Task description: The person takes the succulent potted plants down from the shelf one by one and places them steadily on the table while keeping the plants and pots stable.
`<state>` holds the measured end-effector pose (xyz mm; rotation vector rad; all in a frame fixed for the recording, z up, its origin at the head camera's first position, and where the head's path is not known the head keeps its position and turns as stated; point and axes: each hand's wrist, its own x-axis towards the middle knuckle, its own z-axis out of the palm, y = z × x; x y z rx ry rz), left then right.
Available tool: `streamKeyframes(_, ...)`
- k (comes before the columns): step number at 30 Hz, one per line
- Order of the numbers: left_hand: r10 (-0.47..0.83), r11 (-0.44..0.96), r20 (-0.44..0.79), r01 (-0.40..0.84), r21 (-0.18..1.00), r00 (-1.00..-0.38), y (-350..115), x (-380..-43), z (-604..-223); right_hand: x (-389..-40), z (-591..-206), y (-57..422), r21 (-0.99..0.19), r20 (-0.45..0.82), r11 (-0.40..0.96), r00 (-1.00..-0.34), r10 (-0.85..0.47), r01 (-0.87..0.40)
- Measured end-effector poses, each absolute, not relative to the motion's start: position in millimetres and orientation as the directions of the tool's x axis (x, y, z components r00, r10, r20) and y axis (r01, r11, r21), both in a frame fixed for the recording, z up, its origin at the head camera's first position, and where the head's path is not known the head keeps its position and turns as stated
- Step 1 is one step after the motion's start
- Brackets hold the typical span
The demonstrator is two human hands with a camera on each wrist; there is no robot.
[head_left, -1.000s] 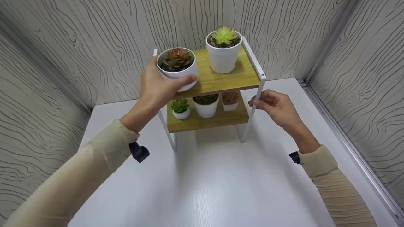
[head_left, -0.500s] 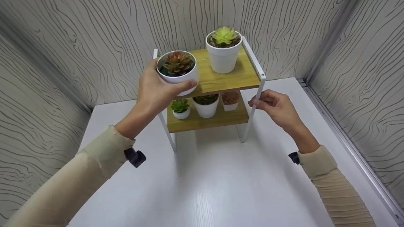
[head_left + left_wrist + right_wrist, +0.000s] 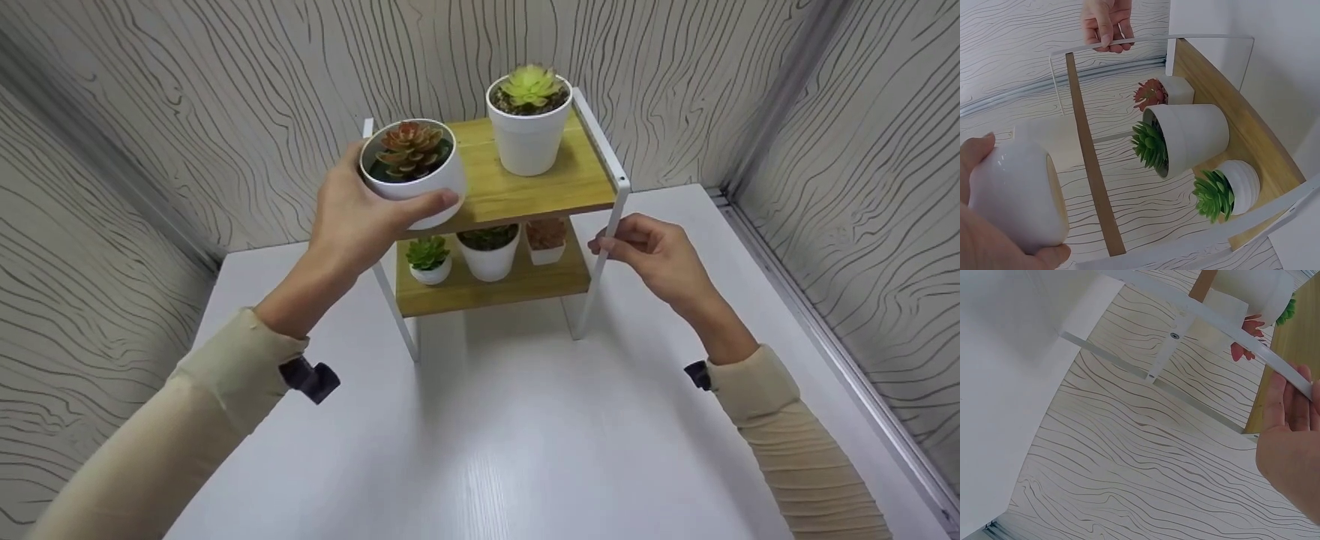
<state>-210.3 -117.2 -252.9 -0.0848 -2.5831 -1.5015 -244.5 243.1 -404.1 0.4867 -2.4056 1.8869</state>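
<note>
My left hand (image 3: 360,214) grips a white round pot (image 3: 431,199) holding a reddish-brown succulent (image 3: 410,152), slightly tilted. It is at the left front of the two-tier plant stand's upper shelf (image 3: 517,199). In the left wrist view, a gap shows between this pot (image 3: 1016,194) and the shelf's edge (image 3: 1092,163). My right hand (image 3: 660,259) pinches the stand's white right front leg (image 3: 609,232) between thumb and fingers; in the right wrist view, the fingers (image 3: 1278,402) lie against that leg (image 3: 1230,329).
A taller white pot (image 3: 529,142) with a light green succulent stands on the upper shelf's right. Several potted succulents line the lower shelf (image 3: 487,300), including a small green one (image 3: 429,259) and a reddish one (image 3: 546,244). Wood-grain-patterned walls (image 3: 262,112) surround the white table (image 3: 480,435).
My left hand has moved the pot slightly down, then left, and the pot now leans more. My right hand stays on the leg. The stand has barely moved.
</note>
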Motion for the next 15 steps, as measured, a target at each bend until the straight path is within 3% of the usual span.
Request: streamKeyframes(15, 0.032, 0.496, 0.179, 0.171, 0.851, -0.983, -113.6, -197.8, -258.2, -244.8, -404.2, 244.7, -0.937, 0.229, 0.215, -0.949, -0.216, -0.275)
